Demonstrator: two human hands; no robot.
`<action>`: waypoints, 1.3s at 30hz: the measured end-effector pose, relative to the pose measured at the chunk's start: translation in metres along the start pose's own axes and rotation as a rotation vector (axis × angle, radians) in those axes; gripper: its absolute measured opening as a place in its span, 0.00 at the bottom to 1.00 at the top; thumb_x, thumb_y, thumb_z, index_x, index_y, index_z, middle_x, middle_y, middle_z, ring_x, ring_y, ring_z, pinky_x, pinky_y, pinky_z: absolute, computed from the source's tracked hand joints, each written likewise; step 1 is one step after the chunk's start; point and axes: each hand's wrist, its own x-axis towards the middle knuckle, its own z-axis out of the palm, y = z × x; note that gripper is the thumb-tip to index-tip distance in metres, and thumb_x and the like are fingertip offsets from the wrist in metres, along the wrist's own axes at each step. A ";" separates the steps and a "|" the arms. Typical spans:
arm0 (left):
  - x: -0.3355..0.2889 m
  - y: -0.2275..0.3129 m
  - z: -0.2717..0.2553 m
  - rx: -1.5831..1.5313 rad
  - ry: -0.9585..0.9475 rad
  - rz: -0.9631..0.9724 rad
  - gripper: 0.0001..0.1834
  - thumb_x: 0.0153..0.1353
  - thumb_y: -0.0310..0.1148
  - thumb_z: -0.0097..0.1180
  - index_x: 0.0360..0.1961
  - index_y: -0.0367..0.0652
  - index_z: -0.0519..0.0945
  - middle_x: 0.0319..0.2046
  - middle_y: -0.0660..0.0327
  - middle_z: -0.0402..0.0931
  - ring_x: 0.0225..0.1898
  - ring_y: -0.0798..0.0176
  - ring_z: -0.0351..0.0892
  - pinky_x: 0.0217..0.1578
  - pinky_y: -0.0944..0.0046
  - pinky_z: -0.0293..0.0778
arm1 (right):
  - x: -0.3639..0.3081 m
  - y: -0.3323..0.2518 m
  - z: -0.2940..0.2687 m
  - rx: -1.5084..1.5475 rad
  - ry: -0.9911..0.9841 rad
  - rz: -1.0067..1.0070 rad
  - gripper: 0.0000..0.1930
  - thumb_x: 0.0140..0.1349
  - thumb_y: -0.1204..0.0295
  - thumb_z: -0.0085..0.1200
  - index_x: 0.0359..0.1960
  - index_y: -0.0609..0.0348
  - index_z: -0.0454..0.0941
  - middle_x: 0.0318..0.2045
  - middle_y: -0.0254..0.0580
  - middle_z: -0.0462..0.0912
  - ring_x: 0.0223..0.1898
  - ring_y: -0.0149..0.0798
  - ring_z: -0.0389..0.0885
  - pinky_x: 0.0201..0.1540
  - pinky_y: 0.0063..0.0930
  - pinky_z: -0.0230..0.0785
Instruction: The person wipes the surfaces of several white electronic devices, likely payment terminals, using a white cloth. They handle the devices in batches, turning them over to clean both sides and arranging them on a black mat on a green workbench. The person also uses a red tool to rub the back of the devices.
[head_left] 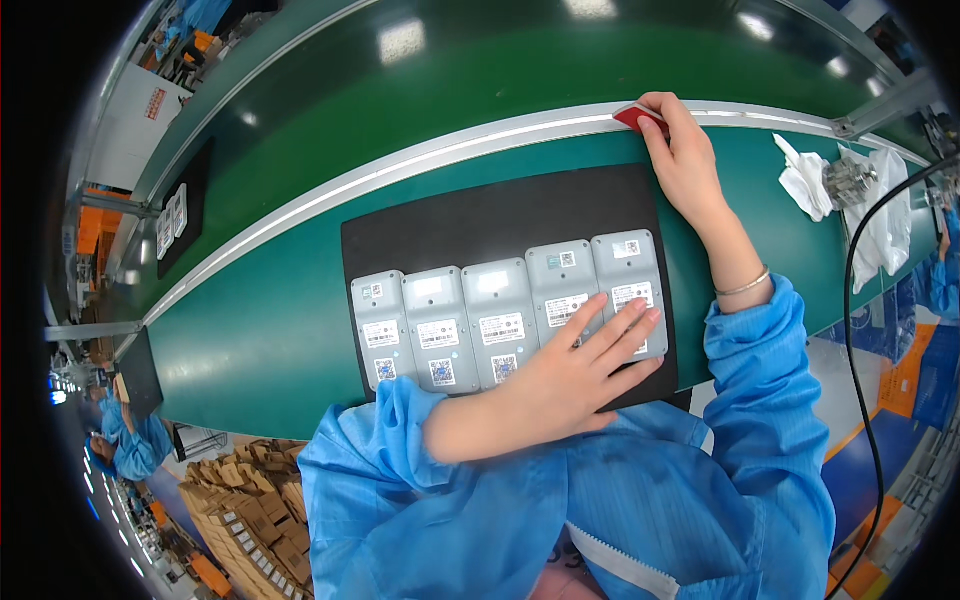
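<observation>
Several grey handheld devices lie side by side on a black foam mat, their labelled backs facing up. Across the two rightmost ones rests my left hand, fingers spread, reaching over from the left; it partly covers their labels. Its fingertips lie on the far-right device. Beyond the mat's far right corner, my right hand pinches a small flat red card-like piece between thumb and fingers, right at the metal rail. The exact kind of that red piece cannot be made out.
A green bench runs under the mat, with a dark green conveyor surface beyond the rail. More devices lie at far left. White cloth, a metal part, a plastic bag and a black cable are right.
</observation>
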 end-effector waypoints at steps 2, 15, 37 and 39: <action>0.000 0.000 0.000 -0.015 0.017 0.001 0.44 0.52 0.56 0.69 0.70 0.56 0.72 0.76 0.48 0.57 0.79 0.47 0.51 0.76 0.39 0.47 | -0.001 0.003 -0.006 0.006 0.071 -0.019 0.08 0.67 0.77 0.56 0.46 0.58 0.79 0.44 0.45 0.82 0.46 0.52 0.83 0.48 0.42 0.75; 0.003 0.002 0.003 -0.002 0.077 0.024 0.41 0.53 0.57 0.70 0.68 0.56 0.75 0.74 0.45 0.59 0.77 0.43 0.54 0.75 0.37 0.48 | -0.130 0.055 -0.164 -0.804 0.487 0.292 0.09 0.61 0.75 0.62 0.43 0.54 0.86 0.44 0.42 0.80 0.46 0.47 0.80 0.49 0.40 0.74; -0.155 0.003 0.010 0.191 0.535 -0.935 0.39 0.59 0.46 0.67 0.69 0.44 0.71 0.73 0.44 0.59 0.71 0.37 0.59 0.70 0.41 0.54 | -0.167 -0.027 -0.107 -0.480 -0.036 0.109 0.18 0.66 0.81 0.56 0.57 0.60 0.82 0.62 0.54 0.78 0.58 0.53 0.80 0.60 0.41 0.73; -0.174 0.004 0.019 0.085 0.523 -1.054 0.45 0.63 0.58 0.61 0.74 0.43 0.65 0.74 0.41 0.57 0.72 0.36 0.57 0.69 0.39 0.54 | -0.156 -0.048 -0.091 -0.427 -0.156 0.072 0.24 0.62 0.84 0.55 0.61 0.58 0.80 0.63 0.52 0.77 0.61 0.52 0.78 0.63 0.43 0.69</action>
